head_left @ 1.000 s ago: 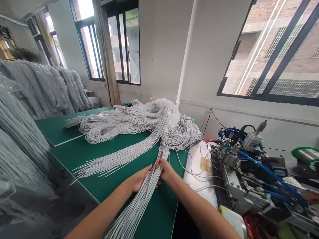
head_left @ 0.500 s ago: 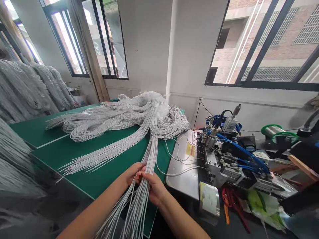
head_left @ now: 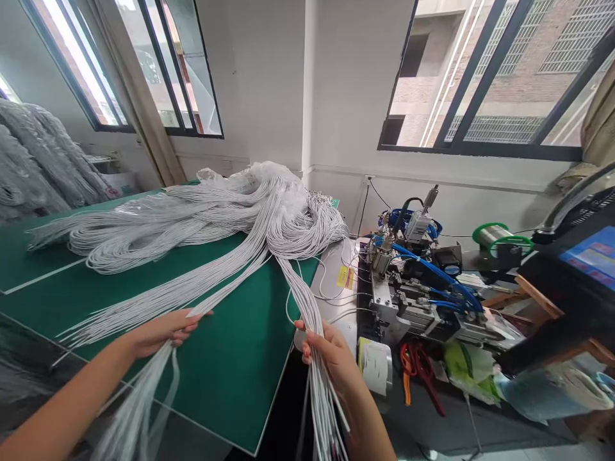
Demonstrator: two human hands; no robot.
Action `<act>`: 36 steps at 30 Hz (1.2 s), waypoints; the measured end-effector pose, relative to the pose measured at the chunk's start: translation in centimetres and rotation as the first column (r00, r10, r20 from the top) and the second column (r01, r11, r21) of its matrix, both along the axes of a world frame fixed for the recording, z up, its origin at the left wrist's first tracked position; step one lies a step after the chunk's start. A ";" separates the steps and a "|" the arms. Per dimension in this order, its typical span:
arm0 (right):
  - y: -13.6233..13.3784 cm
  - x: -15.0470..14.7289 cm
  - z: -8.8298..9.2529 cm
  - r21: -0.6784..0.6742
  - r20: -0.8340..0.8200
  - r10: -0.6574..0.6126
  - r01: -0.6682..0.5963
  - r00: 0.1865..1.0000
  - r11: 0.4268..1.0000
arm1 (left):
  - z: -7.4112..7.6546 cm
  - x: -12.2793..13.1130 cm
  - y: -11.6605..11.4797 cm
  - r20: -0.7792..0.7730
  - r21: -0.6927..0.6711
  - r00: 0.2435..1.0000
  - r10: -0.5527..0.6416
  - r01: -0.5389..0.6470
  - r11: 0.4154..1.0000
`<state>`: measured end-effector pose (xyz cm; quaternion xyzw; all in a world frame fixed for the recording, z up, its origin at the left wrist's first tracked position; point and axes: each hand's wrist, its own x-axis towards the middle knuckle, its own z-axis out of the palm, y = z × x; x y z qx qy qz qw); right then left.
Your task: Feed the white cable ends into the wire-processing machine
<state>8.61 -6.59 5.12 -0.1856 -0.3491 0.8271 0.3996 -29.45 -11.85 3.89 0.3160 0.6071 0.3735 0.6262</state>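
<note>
My left hand (head_left: pixel 166 331) is closed around a bundle of thin white cables (head_left: pixel 230 291), whose loose ends hang below it, blurred. Over the front right corner of the green table, my right hand (head_left: pixel 323 352) grips a second bundle of white cables (head_left: pixel 300 288), its ends dangling downward. Both bundles run back to a large heap of coiled white cables (head_left: pixel 307 237) partly covered with clear plastic. Beside the left bundle, another fan of white cables (head_left: pixel 158 298) lies flat with its ends near the table's front edge.
The green table (head_left: pixel 225 358) stretches left. On the right stands a machine (head_left: pixel 413 275) with blue tubes and a metal plate (head_left: pixel 336 282) crossed by cables. Red-handled pliers (head_left: pixel 423 368), a wire spool (head_left: pixel 497 237) and a dark monitor (head_left: pixel 576 275) are farther right.
My hands have moved apart, splitting the one bundle in two. The left went left with one part, the right slightly right with the other. The view has turned rightward.
</note>
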 end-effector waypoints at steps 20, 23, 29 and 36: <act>-6.1 5.8 -0.2 0.150 0.378 -0.147 0.096 0.914 0.984 | 0.2 21.2 7.5 -0.856 0.311 0.199 0.477 0.935 0.168; -6.9 6.4 -0.2 0.160 0.448 -0.196 0.137 0.872 0.977 | -1.0 25.7 9.3 -0.754 0.447 0.431 0.496 0.889 -0.093; -6.6 7.7 -1.1 0.338 0.609 -0.368 0.190 0.702 0.922 | -2.2 29.9 10.2 -0.849 0.334 0.347 0.397 0.937 -0.105; -4.7 8.0 -0.9 0.577 0.689 -0.607 0.207 0.396 0.790 | -1.7 30.9 12.3 -0.940 0.191 0.155 0.303 0.977 0.093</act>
